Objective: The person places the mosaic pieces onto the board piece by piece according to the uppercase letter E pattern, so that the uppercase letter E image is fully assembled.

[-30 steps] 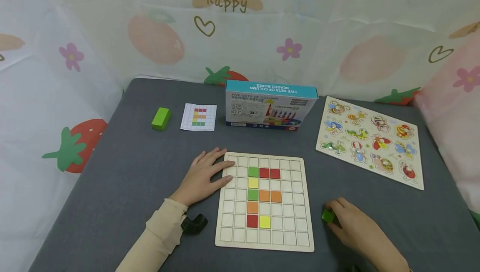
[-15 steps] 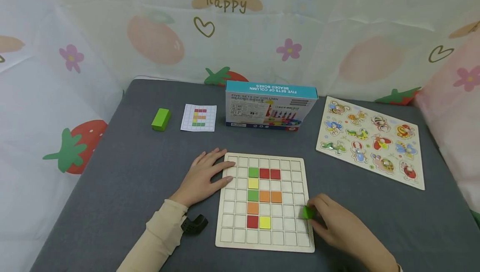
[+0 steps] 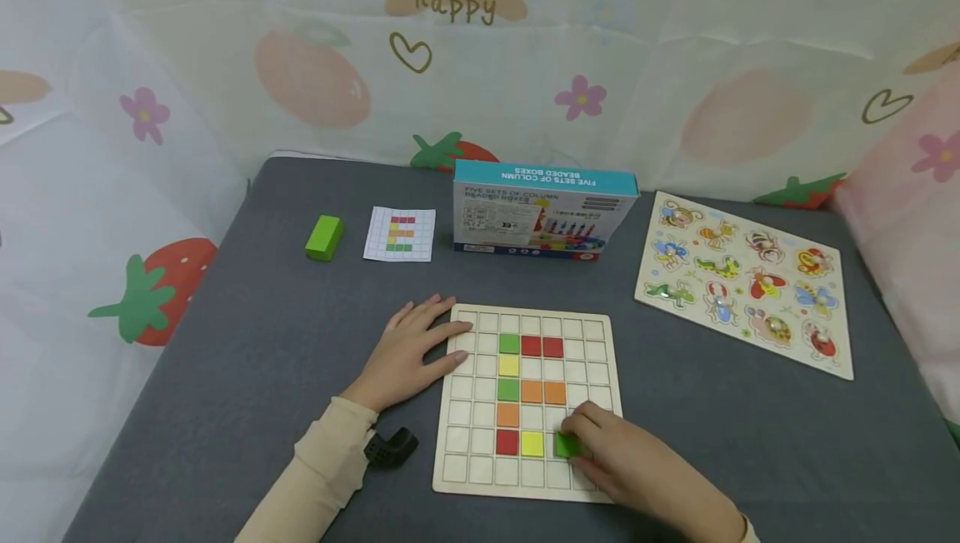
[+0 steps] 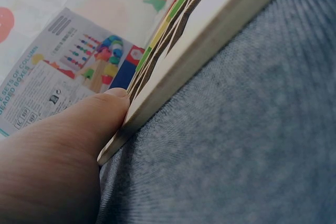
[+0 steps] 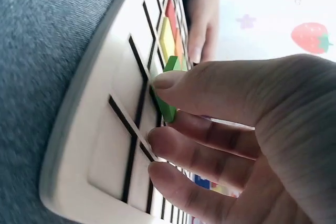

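A pale grid board (image 3: 480, 483) lies on the dark table, with green, red, yellow and orange square tiles set in some cells. Over its lower right part, my right hand (image 3: 630, 455) pinches a green tile (image 3: 566, 445) between thumb and fingers, just right of the yellow tile (image 3: 532, 444) in the same row. The right wrist view shows this green tile (image 5: 167, 109) tilted close over the cells. My left hand (image 3: 416, 351) rests with fingers spread at the board's upper left edge. In the left wrist view its thumb (image 4: 113, 106) touches the board's rim.
Behind the board stand a blue-topped box (image 3: 543, 210), a small pattern card (image 3: 399, 235) and a green block (image 3: 324, 238). At right lies an insect picture board (image 3: 742, 285). A black strap-like piece (image 3: 392, 448) is at the left wrist.
My right hand has carried the green tile leftward from the table right of the board, across its edge, to beside the yellow tile. The left hand has stayed in place.
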`<state>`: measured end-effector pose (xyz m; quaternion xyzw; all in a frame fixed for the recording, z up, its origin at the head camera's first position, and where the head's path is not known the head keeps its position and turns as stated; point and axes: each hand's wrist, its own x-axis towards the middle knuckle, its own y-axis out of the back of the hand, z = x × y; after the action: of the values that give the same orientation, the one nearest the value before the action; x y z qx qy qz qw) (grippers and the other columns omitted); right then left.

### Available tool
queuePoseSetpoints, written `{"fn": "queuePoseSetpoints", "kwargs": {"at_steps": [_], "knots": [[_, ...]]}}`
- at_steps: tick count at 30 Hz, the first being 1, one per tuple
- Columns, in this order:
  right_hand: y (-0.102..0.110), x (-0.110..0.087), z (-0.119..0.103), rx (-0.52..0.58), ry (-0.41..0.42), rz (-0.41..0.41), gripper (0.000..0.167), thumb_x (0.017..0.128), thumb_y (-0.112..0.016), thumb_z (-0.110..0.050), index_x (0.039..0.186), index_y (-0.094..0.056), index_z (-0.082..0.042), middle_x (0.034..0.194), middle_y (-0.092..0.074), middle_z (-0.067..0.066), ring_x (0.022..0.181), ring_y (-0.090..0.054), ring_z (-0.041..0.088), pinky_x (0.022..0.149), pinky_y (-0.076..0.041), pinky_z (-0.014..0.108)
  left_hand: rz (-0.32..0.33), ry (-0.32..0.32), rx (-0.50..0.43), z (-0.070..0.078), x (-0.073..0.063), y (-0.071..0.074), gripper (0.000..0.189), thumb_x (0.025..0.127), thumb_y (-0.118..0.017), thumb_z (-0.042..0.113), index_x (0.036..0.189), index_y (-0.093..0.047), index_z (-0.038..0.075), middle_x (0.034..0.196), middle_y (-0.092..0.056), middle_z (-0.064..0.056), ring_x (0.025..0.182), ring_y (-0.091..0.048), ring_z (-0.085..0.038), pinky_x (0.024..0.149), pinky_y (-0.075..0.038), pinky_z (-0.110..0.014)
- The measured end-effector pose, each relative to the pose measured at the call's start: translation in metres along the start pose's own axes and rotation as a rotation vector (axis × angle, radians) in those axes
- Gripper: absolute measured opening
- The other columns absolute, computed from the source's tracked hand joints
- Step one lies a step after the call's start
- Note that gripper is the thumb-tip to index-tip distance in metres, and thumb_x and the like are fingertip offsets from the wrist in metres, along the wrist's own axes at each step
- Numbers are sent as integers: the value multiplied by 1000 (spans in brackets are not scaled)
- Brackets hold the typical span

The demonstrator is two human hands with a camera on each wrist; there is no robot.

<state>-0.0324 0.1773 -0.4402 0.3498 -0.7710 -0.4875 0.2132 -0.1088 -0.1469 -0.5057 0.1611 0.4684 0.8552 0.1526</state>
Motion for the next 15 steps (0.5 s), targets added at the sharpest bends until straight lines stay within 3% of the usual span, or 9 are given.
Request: {"fn": "queuePoseSetpoints", "kwargs": {"at_steps": [15], "knots": [[-8,8,-2,-19,-48,-39,25,87,-71,-16,110,-61,-19,106,-55,-10,92,-53,3,80,-55,22,0,8,6,1,-1,1,47,92,-56,52,135,-56,31,153,-36,0,145,-23,-20,120,-11,-48]]}}
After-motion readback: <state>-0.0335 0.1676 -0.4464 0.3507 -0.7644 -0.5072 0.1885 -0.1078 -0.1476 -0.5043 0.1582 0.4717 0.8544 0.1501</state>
